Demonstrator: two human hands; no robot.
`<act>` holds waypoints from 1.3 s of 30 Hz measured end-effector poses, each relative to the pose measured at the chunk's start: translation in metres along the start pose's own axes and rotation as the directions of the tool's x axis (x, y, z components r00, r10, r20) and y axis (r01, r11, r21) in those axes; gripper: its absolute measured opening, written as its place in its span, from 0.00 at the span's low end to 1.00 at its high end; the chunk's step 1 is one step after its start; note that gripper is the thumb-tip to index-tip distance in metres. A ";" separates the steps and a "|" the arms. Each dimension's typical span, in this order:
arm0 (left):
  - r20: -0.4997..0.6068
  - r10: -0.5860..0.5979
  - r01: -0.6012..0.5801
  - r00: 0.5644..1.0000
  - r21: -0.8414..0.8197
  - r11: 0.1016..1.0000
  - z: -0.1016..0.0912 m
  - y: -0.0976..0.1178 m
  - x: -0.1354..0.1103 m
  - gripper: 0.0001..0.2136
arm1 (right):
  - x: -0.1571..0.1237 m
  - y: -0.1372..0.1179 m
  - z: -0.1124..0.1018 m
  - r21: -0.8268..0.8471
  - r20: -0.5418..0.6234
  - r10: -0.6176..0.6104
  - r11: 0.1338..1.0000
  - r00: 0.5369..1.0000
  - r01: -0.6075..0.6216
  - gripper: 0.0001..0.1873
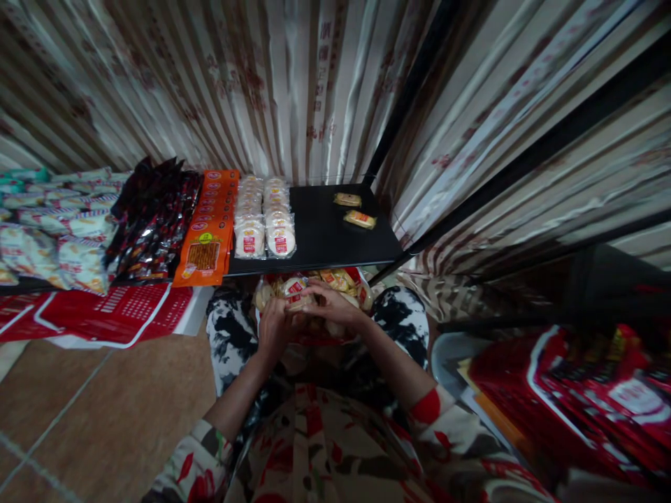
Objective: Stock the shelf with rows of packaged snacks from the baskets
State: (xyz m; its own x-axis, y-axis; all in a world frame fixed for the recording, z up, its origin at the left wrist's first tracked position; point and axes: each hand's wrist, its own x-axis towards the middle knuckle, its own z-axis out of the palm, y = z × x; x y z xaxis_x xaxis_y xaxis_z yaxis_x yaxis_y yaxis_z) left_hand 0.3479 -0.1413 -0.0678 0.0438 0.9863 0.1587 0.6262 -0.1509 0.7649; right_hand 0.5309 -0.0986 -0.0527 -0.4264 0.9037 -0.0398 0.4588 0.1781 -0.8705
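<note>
My left hand [277, 325] and my right hand [331, 305] meet over an open red-edged bag [352, 341] of wrapped snacks between my knees. Both hands are closed on a clear-wrapped rice cracker packet [296, 297] with a red label; fingers partly cover it. Loose yellow packets [338, 279] lie in the bag. On the black shelf [317, 227] just beyond, similar round white cracker packets stand in two rows, a left row [250, 236] and a right row [281, 234]. Two small yellow wrapped bars, one behind [347, 200] and one in front [360, 219], lie to their right.
Left along the shelf are orange snack packs [205, 234], dark shiny packets [152, 223] and white bags [81, 255]. Black poles [503, 161] slant across the right, before a striped curtain [293, 84]. Red packages [592, 398] sit low on the right.
</note>
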 end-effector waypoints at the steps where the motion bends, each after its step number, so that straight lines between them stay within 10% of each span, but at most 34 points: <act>1: -0.017 0.040 -0.040 0.999 -0.005 0.999 0.000 -0.002 -0.001 0.05 | 0.000 -0.001 0.002 0.077 -0.002 0.024 0.997 1.000 -0.023 0.20; 9: -0.155 0.221 -0.236 0.963 -0.085 0.968 -0.002 -0.009 -0.003 0.05 | 0.007 -0.006 0.019 0.537 -0.034 0.277 0.816 0.960 -0.216 0.24; 18: -0.317 0.397 -0.343 0.861 0.214 0.915 -0.007 -0.014 0.001 0.04 | 0.017 -0.022 0.027 0.738 -0.021 0.402 0.623 0.916 -0.257 0.25; 27: -0.266 0.157 -0.121 0.951 0.148 0.982 -0.030 0.002 0.002 0.15 | 0.034 -0.033 0.003 0.470 0.014 0.173 0.868 0.985 -0.159 0.20; 31: -0.082 -0.070 0.074 0.994 0.050 0.996 -0.040 0.008 0.014 0.21 | 0.049 -0.047 -0.006 0.301 0.147 0.061 0.948 0.987 -0.103 0.26; 39: -0.211 -0.394 0.290 0.895 -0.396 0.871 -0.048 -0.001 0.043 0.17 | 0.078 -0.046 0.016 0.410 -0.070 0.172 0.903 0.983 -0.129 0.27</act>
State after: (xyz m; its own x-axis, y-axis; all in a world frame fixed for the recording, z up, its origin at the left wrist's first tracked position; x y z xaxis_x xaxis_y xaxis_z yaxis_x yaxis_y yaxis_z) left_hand 0.3118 -0.1014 -0.0317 -0.3717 0.9280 -0.0276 0.2498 0.1286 0.9597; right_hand 0.4637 -0.0422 -0.0235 -0.2852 0.9459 -0.1549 0.1497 -0.1157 -0.9819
